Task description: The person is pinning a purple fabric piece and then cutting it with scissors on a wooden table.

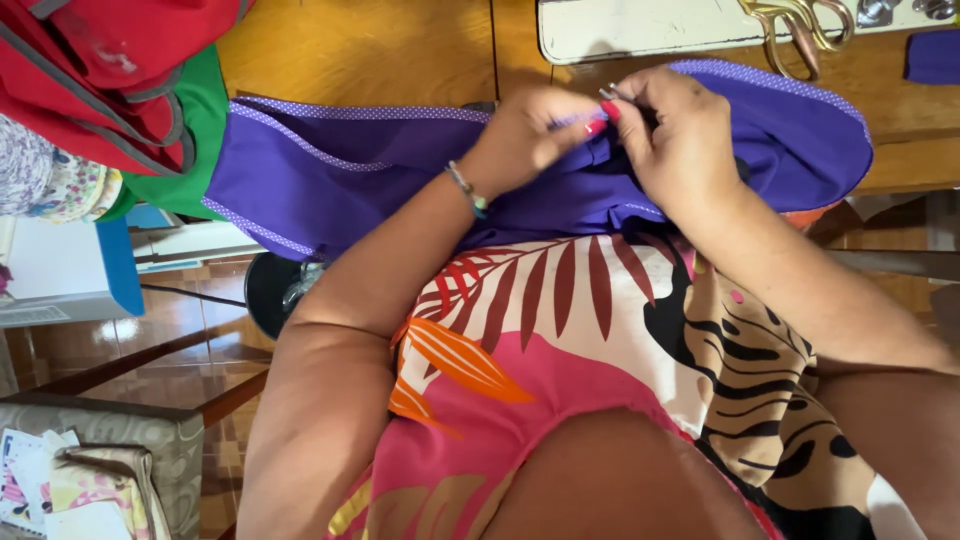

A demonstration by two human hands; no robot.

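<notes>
Between my left hand and right hand, both pinched shut on it, I hold the purple fabric: soft, limp, light, best gripped along its dotted trim edge.

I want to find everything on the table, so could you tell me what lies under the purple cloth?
The purple cloth lies over the wooden table and hangs onto the patterned dress. Both hands, left and right, pinch its folds. Anything beneath it is hidden.

Matt purple cloth on glossy wood table; shiny metal scissors
</notes>
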